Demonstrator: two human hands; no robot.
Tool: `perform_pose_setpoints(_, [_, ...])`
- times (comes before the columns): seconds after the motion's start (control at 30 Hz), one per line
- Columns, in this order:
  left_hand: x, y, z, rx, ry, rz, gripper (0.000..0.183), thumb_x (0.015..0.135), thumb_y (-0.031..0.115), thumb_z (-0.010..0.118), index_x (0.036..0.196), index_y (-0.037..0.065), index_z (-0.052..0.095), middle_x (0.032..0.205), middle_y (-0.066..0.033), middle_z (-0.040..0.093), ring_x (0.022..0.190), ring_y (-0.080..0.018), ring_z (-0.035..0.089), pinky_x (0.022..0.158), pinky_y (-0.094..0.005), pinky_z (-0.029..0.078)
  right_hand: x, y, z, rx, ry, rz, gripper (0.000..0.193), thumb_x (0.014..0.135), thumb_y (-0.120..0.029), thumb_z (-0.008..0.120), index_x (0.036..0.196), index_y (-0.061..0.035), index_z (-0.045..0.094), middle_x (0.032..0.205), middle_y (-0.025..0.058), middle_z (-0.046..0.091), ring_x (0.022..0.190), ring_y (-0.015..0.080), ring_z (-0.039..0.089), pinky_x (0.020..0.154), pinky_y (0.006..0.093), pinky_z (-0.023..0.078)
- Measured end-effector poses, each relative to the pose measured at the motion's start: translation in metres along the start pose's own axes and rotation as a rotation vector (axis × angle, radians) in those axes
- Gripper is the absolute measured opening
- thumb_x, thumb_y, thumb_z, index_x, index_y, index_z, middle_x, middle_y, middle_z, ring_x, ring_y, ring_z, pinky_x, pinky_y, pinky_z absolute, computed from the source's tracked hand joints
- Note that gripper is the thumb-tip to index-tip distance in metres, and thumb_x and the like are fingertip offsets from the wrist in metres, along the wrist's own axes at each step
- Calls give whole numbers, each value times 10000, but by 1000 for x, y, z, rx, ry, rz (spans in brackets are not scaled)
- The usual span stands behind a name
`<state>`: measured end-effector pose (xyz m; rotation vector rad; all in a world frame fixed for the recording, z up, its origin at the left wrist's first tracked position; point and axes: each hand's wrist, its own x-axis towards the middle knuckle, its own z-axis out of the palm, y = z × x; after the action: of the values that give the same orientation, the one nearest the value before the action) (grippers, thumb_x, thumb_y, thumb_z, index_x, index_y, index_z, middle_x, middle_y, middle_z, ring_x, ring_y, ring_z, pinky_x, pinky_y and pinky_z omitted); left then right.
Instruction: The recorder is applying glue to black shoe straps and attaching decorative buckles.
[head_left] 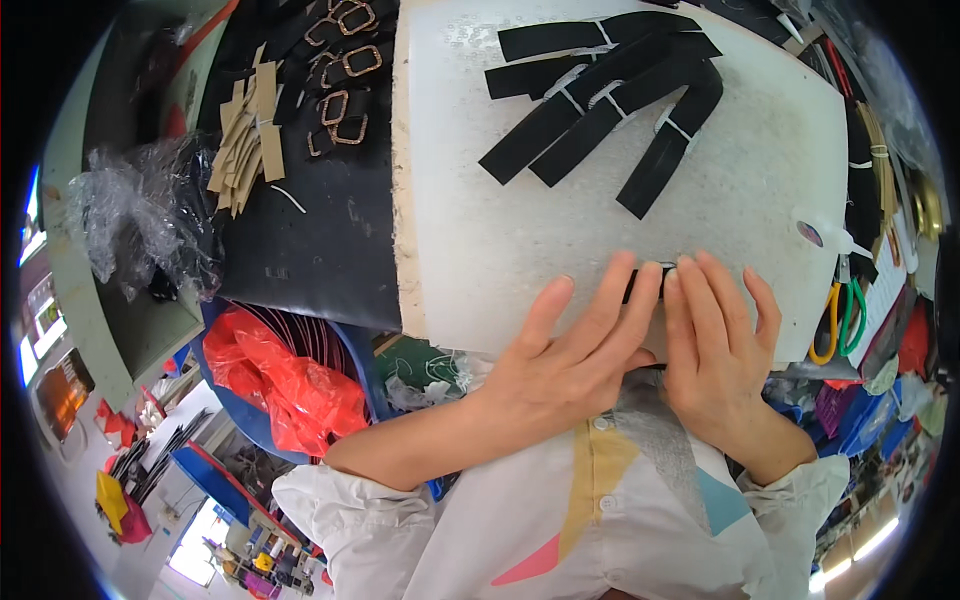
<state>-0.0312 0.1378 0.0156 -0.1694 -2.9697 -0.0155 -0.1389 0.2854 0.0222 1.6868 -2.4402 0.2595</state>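
Near the front edge of the white board (470, 250), both my hands are on a short black strap (629, 287), mostly hidden under the fingers. My left hand (585, 345) presses its index and middle fingertips on the strap, with the thumb bent in below and the little finger spread away. Close beside it, my right hand (715, 345) has its fingertips on the strap's other side, and its thumb is hidden. Farther up the board lies a fanned pile of black straps (610, 85), several with pale bands across them.
On the black surface at left are brown card strips (245, 135), ornate metal buckles (345, 100) and crumpled clear plastic (145, 215). Below stands a blue bin (365, 365) with a red plastic bag (285, 380). Scissors with orange and green handles (838, 318) lie by the board's right edge.
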Motion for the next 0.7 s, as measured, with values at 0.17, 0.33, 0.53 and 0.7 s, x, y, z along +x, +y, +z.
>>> perform_pose_setpoints(0.17, [-2, 2, 3, 20, 35, -31, 437, 960, 414, 507, 1106, 77, 743, 1268, 38, 626, 1200, -160, 591, 1157, -571, 72, -2, 4, -1, 36, 6, -16, 255, 736, -77, 662, 963, 26, 715, 1117, 121, 643, 1077, 251, 631, 956, 490, 434])
perform_pose_setpoints(0.33, [1, 2, 3, -57, 9, -49, 398, 936, 388, 557, 1109, 78, 739, 1285, 7, 613, 1236, -219, 556, 1155, -565, 89, -6, 5, 2, 132, 13, 29, 289, 740, -46, 653, 1013, 39, 697, 1152, 139, 639, 1097, 270, 626, 990, 514, 399])
perform_pose_setpoints(0.53, [9, -20, 4, -549, 120, -203, 388, 733, 117, 793, 1106, 68, 700, 1145, -67, 668, 1120, -298, 591, 1000, -448, 394, -11, 40, 3, 584, 20, 143, 461, 727, 100, 574, 1179, 29, 629, 1182, 150, 622, 1067, 300, 611, 957, 437, 433])
perform_pose_setpoints(0.7, [14, -16, 11, -661, 281, -288, 362, 699, -12, 782, 1044, 22, 676, 1010, -92, 688, 980, -294, 634, 852, -387, 465, -9, 34, -1, 757, 175, 292, 479, 754, 172, 519, 1206, 43, 610, 1161, 182, 626, 1038, 343, 614, 931, 387, 462])
